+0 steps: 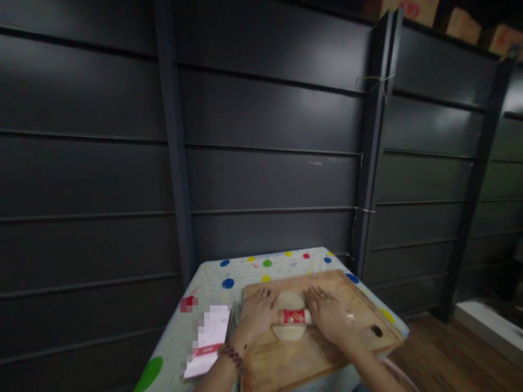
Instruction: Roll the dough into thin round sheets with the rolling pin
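Note:
On the wooden board point(294, 362), a flattened oval of pale dough point(289, 332) lies under a short rolling pin point(293, 317) with a red label round its middle. My left hand point(258, 309) rests palm down over the pin's left end, fingers stretched forward. Over the right end lies my right hand point(326, 310), also palm down with its fingers extended and a ring on one of them. Both palms touch the pin and hide its ends. Dough shows beyond the pin and on the near side of it.
A lit phone point(212, 340), partly pixelated, lies left of the board. The table wears a white cloth point(241, 270) with coloured dots. Behind it stands a dark panelled wall point(269, 179). Cardboard boxes point(461, 26) sit high at the right, and a round hole point(376, 330) pierces the board.

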The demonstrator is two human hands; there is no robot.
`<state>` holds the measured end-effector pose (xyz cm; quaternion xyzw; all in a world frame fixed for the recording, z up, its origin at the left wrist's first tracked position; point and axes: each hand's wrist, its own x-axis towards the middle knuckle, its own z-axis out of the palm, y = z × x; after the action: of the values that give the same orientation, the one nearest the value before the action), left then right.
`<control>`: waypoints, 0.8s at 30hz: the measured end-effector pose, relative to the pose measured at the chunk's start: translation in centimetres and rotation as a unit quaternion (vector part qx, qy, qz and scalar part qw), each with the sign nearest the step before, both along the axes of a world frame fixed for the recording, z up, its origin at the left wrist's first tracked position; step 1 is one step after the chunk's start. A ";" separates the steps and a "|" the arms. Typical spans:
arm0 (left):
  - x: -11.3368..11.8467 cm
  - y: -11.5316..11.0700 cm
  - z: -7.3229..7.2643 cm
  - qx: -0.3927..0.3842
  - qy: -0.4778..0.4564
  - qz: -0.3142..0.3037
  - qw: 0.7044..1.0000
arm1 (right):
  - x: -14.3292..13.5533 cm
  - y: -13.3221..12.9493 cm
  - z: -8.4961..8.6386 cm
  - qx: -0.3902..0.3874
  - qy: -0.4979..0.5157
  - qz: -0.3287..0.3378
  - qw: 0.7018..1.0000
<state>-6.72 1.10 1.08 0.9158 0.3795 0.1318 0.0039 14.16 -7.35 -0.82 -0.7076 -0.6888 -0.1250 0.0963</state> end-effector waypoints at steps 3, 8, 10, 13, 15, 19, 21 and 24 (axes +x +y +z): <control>-0.9 -2.2 -0.7 0.011 0.025 0.022 0.999 | -1.1 -2.6 -1.0 0.039 0.033 -0.024 0.998; -2.4 -5.0 -1.5 0.014 -0.020 0.030 0.999 | -2.5 -5.8 -2.7 0.094 0.030 -0.031 0.995; -2.7 -5.3 -1.6 0.026 -0.031 0.019 0.999 | -2.6 -6.1 -3.1 0.108 0.029 -0.027 0.993; -2.5 -4.7 -1.6 0.057 -0.027 0.011 0.998 | -2.4 -5.5 -2.8 0.111 0.035 -0.026 0.993; -2.0 -3.7 -1.5 0.087 -0.012 0.011 0.996 | -2.1 -4.5 -1.9 0.101 0.031 -0.022 0.994; -0.7 -0.8 -1.5 0.135 0.034 0.013 0.990 | -1.5 -1.7 0.3 0.047 0.007 -0.011 0.999; -0.2 0.4 -1.5 0.134 0.034 0.025 0.990 | -1.2 -0.6 0.9 0.024 0.001 -0.014 1.000; 0.1 0.9 -1.7 0.123 0.023 0.040 0.991 | -1.1 -0.4 0.5 0.018 -0.002 -0.016 1.000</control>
<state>-6.65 2.01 -0.60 0.8960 0.3971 0.1562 -0.1229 13.05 -7.76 -0.32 -0.7165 -0.6752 -0.1402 0.1053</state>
